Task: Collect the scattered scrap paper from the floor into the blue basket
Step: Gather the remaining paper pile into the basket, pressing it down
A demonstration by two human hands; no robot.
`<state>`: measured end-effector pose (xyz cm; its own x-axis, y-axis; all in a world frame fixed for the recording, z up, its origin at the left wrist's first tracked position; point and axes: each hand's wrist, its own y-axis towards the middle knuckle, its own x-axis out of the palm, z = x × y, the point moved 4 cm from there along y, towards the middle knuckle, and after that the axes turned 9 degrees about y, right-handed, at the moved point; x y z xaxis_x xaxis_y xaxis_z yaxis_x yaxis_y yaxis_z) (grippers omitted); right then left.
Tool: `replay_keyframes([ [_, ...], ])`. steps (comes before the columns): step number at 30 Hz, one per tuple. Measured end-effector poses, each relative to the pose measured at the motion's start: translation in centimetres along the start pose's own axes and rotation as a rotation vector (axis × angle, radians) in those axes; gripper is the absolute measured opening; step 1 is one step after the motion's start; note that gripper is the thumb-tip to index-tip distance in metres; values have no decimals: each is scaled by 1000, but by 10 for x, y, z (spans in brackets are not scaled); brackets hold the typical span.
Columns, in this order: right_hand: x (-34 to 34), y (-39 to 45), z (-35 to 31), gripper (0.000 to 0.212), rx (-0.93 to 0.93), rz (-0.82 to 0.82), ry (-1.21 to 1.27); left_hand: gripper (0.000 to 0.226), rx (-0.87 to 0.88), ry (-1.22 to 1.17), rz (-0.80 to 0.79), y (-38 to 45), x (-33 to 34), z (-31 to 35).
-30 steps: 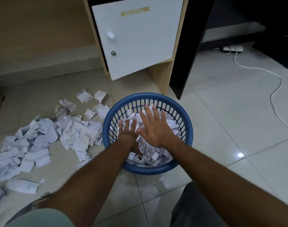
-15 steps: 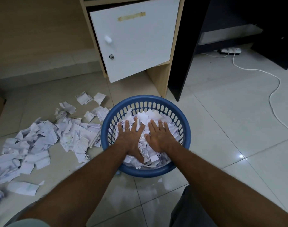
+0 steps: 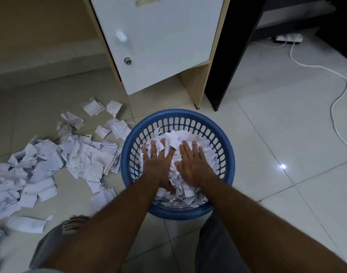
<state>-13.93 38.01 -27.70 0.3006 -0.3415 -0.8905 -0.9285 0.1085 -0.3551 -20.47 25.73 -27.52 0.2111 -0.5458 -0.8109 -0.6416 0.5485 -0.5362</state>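
Right now your left hand [image 3: 158, 164] and right hand [image 3: 194, 166] lie side by side, palms down with fingers straight and slightly spread, pressing on the scrap paper [image 3: 180, 138] heaped inside the blue basket [image 3: 225, 146], which stands on the tiled floor [image 3: 267, 134]. More torn paper [image 3: 50, 164] lies scattered over the floor just left of the basket. Beyond the basket stands a cabinet with a white door [image 3: 160, 40], and a white cable [image 3: 338, 95] trails across the tiles at far right.

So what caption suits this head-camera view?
Both hands press scrap paper into the blue basket.
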Motion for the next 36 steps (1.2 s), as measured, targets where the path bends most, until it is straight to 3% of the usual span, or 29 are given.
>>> replay_keyframes([
  [4,6,5,4,77,7,10,-30,158,-30,-6,26,6,2,3],
  [12,20,14,4,68,68,-35,-77,134,-51,-57,48,12,11,7],
  [20,5,19,2,69,80,-137,-82,151,-31,-6,-120,14,-5,3],
  [23,-4,17,-2,69,77,-134,-89,159,3,-48,-107,1,-13,0],
  [27,-27,6,-15,65,86,7,-50,147,97,-133,2,-28,-41,-14],
  [33,-77,-33,-59,45,40,368,-158,127,153,-234,149,-82,-80,-40],
  [36,-95,-44,-76,41,2,472,-153,103,181,-281,255,-103,-87,-50],
])
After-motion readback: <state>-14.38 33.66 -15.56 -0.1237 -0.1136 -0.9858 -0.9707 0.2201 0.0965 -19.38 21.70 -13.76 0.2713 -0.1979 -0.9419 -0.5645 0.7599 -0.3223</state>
